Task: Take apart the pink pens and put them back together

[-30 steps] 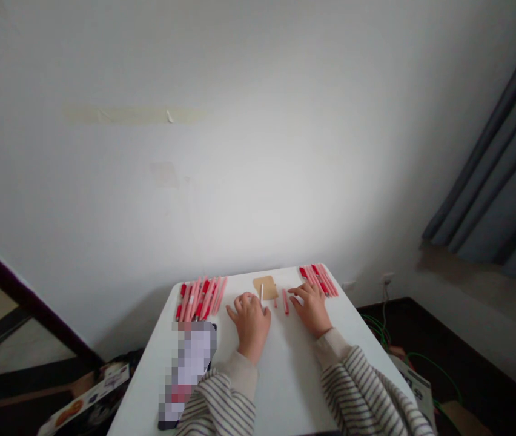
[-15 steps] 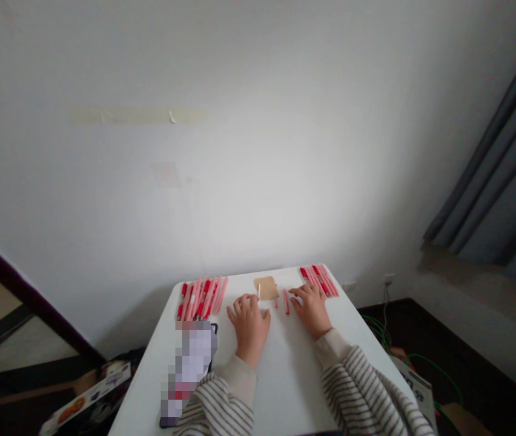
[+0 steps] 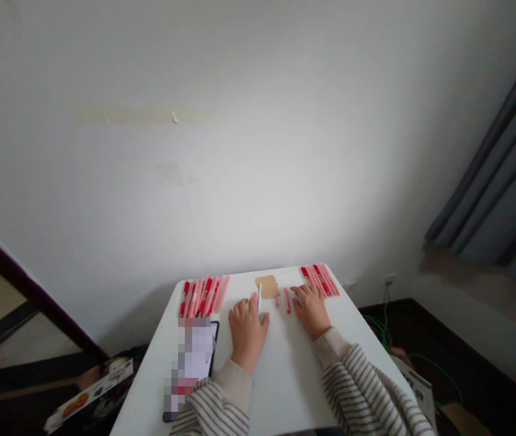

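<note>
My left hand (image 3: 248,333) rests palm down on the white table, fingers apart. Just beyond its fingertips stand out a thin white stick (image 3: 260,295) and the end of a pink piece (image 3: 255,298), partly hidden by the fingers. My right hand (image 3: 311,310) lies palm down with its fingers spread, beside a short pink and red barrel-like piece (image 3: 287,300). A tiny pink piece (image 3: 277,301) lies between the hands. Behind these is a tan square pad (image 3: 269,286), over whose left edge the white stick appears.
Several pink and red pens (image 3: 203,297) lie in a group at the table's back left. Another row of pens (image 3: 321,280) is at the back right corner. A phone with a blurred screen (image 3: 193,360) lies left of my left forearm. The wall (image 3: 258,181) rises behind the table.
My left hand has shifted slightly and its fingers have drawn back a little, so more of the white stick and a pink piece shows. My right hand has barely moved.
</note>
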Demonstrator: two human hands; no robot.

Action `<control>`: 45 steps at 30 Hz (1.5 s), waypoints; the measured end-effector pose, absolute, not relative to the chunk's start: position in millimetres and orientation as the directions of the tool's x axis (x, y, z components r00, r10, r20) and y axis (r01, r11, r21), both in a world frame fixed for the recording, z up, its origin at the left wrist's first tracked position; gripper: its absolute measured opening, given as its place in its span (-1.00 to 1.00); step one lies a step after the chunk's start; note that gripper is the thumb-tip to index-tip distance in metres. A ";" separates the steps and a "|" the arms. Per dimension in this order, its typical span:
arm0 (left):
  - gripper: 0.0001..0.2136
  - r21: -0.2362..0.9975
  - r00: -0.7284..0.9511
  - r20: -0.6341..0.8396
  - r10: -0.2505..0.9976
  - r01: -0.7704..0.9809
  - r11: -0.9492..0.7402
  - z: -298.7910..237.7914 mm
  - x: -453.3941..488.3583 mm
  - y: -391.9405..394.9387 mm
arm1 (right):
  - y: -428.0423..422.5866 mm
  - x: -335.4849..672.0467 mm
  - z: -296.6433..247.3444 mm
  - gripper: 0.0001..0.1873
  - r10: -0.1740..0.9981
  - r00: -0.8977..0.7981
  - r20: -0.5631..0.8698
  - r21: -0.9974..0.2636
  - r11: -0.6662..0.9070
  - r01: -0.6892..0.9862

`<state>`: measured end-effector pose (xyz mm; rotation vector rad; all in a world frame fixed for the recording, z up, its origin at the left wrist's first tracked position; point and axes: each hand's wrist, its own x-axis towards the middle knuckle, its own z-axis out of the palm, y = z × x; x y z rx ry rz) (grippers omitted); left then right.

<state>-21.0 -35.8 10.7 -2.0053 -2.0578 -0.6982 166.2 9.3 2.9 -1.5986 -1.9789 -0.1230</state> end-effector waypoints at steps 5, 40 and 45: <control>-0.53 0.210 -0.075 0.431 0.899 0.978 -0.019 12.9 -20.8 -36.8 | 9.5 166.1 3.7 -0.68 0.856 -0.106 0.506 -0.293 0.287 0.912; -0.55 0.245 -0.128 0.459 0.879 0.969 0.013 18.2 -9.6 -39.5 | 1.6 143.0 8.5 -0.73 0.792 -0.217 0.571 -0.317 0.457 0.831; -0.66 0.265 -0.085 0.467 0.880 0.963 -0.048 18.0 -0.6 -34.6 | 7.4 154.1 2.3 -0.73 0.764 -0.074 0.641 -0.427 0.435 0.793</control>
